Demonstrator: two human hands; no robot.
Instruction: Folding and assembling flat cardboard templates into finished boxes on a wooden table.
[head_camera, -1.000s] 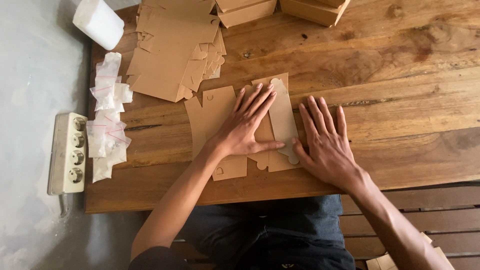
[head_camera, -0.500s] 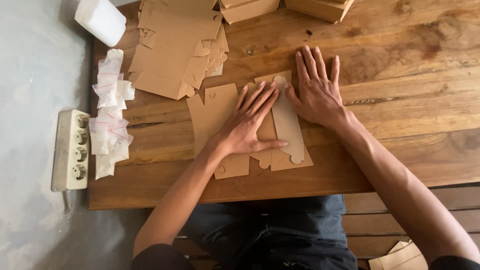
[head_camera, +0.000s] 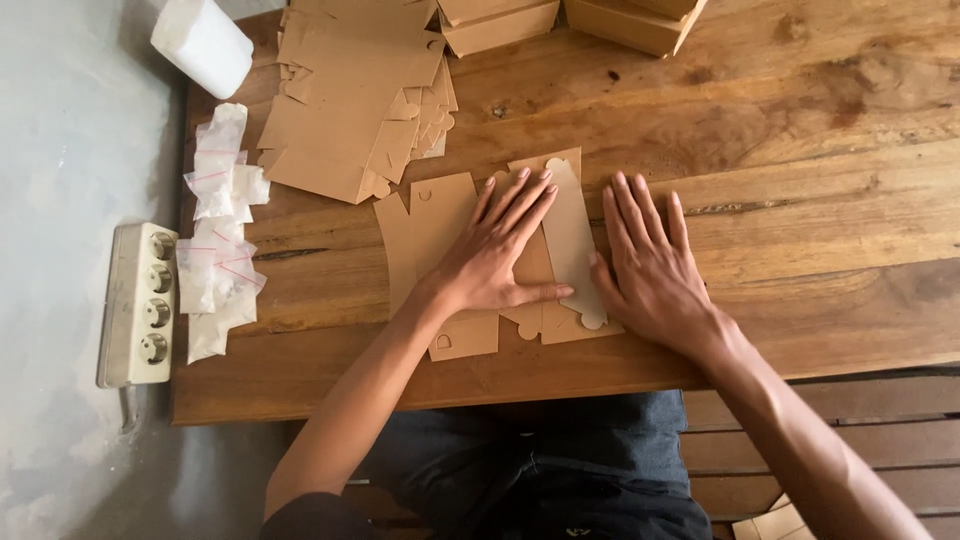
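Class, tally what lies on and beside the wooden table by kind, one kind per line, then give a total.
Flat cardboard cutout under the hands: 1
Stack of flat cutouts: 1
Folded boxes: 2
Pile of plastic bags: 1
White roll: 1
Power strip: 1
Total: 7

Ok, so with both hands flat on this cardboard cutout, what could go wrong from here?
The left hand pins the flat cardboard cutout while the right hand presses beside its folded flap; uneven pressure might crease the flap crooked. The cutout's lower tabs lie near the table edge, so a slip could push it off. A wide sweep might also nudge the stack of cardboard blanks close behind.
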